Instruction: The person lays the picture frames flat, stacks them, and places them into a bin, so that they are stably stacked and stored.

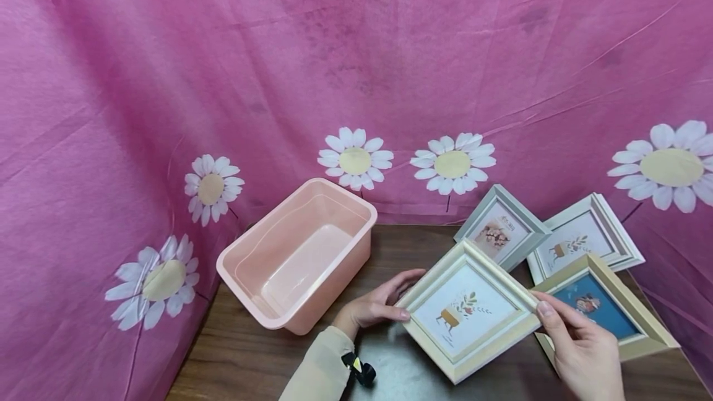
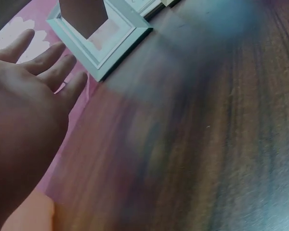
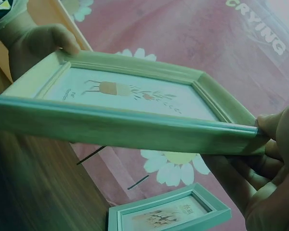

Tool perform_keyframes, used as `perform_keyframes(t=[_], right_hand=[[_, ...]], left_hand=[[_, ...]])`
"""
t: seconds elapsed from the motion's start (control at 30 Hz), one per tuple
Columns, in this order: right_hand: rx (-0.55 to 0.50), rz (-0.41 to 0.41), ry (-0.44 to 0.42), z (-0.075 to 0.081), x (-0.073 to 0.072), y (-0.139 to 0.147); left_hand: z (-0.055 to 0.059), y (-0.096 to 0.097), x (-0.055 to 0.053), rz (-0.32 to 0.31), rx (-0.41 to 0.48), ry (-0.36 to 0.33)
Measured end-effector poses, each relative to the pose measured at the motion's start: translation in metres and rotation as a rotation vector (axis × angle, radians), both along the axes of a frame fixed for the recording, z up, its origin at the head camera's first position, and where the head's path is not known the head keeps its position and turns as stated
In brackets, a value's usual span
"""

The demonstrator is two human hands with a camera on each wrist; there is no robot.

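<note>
A cream photo frame [image 1: 468, 311] with a flower-chair print is tilted up over the table. My right hand [image 1: 585, 345] pinches its right corner, thumb on the front and fingers behind, as the right wrist view also shows. At the left corner my left hand [image 1: 373, 307] touches the rim with its thumb. In the left wrist view this hand's four fingers [image 2: 53, 67] are straight and spread, beside a dark brown flat piece [image 2: 84, 17] that hangs in from the top. Behind the held frame stand a grey frame [image 1: 462, 226], a white frame [image 1: 618, 231] and a beige frame [image 1: 635, 293].
A pink plastic tub [image 1: 340, 293] stands on the left of the dark wooden table [image 1: 234, 351], with bare floor inside. Pink cloth [image 1: 390, 48] printed with daisies hangs behind and at the sides. A black device [image 1: 359, 369] is strapped on my left wrist.
</note>
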State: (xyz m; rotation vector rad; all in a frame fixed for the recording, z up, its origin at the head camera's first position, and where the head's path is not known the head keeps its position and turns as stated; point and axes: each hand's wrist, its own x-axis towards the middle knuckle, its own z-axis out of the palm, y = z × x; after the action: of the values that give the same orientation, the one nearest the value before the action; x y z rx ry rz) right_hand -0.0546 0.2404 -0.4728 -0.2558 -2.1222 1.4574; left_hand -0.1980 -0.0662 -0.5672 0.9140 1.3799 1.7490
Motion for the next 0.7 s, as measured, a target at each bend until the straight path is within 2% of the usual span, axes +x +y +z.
perform_keyframes(t=[0.2,0.43,0.6,0.7], right_hand=[[0.043,0.019,0.004,-0.001,-0.003,0.0],[0.08,0.008,0.0,-0.003,-0.006,0.001],[0.044,0.008,0.0,-0.004,-0.008,0.002],[0.035,0.011,-0.001,-0.005,-0.009,0.003]], left_hand=[[0.007,0.0,0.0,-0.014,-0.081,0.147],[0.012,0.002,0.003,0.004,-0.148,0.202],[0.015,0.002,0.005,0.03,-0.219,0.24],[0.016,0.001,0.006,0.066,-0.262,0.274]])
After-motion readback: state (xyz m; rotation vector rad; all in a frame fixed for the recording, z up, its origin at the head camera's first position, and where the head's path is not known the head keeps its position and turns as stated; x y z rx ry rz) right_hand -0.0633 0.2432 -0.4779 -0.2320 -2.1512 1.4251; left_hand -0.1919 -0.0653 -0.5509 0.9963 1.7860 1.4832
